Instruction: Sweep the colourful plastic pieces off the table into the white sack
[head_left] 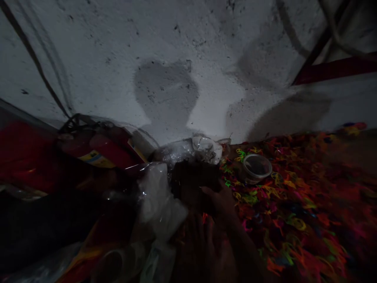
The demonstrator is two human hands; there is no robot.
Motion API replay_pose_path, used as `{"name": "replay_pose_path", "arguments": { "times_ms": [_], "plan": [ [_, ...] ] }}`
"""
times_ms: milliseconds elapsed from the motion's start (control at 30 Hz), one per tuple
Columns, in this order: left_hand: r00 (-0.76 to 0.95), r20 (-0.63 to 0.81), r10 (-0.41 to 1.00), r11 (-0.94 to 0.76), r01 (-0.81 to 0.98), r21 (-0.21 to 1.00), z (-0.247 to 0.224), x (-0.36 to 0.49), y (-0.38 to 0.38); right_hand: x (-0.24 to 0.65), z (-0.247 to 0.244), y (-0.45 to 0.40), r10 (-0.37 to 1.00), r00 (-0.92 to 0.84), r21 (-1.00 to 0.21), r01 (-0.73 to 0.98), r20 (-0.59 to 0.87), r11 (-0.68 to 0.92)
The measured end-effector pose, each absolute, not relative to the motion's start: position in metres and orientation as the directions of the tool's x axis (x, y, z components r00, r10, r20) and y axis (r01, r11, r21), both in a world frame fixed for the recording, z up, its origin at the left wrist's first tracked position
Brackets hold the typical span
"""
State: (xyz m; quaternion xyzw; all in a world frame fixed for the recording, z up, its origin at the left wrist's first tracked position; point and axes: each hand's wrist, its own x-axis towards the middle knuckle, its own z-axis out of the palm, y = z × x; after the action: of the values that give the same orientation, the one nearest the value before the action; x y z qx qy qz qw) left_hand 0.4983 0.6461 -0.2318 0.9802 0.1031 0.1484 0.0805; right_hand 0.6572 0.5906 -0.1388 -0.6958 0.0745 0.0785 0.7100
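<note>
The scene is very dark. My right hand (222, 202) reaches in from below, its thumb pointing left across the near side of a dark boxy object (191, 177). The hand seems closed on that object's right side; its other fingers are lost in shadow. Just below, a dim shape with finger-like ridges (207, 239) shows, perhaps my left hand, but I cannot make it out. Left of the dark object lies a crumpled whitish plastic bag (160, 200). Clear plastic wrapping (179, 151) rests behind it against the wall.
Many colourful rubber-like bands (294, 212) cover the ground at right, around a round clear tub (257, 167). Red bottles with yellow labels (103, 151) stand at left. A stained white wall (118, 59) rises behind, with a cable (35, 59) hanging down it.
</note>
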Motion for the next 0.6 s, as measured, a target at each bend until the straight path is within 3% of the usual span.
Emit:
{"name": "replay_pose_path", "arguments": {
  "times_ms": [100,367,500,600],
  "plan": [
    [0.932,0.291,0.218,-0.973,0.183,0.142,-0.213,0.502,0.648,0.656,-0.086,0.576,0.112,0.964,-0.948,-0.259,-0.241,0.188],
    [0.976,0.074,0.204,-0.973,0.195,0.12,-0.204,0.497,0.662,0.709,0.062,0.593,0.291,0.903,-0.922,0.218,0.315,0.32],
    [0.985,0.012,0.173,-0.98,0.171,0.098,-0.2,0.498,0.673,0.73,0.058,0.614,0.313,0.837,-0.84,0.275,0.448,0.467],
    [0.988,0.004,0.154,-0.981,0.152,0.125,-0.201,0.501,0.678,0.745,0.007,0.641,0.31,0.907,-0.864,0.105,0.286,0.492]
  ]
}}
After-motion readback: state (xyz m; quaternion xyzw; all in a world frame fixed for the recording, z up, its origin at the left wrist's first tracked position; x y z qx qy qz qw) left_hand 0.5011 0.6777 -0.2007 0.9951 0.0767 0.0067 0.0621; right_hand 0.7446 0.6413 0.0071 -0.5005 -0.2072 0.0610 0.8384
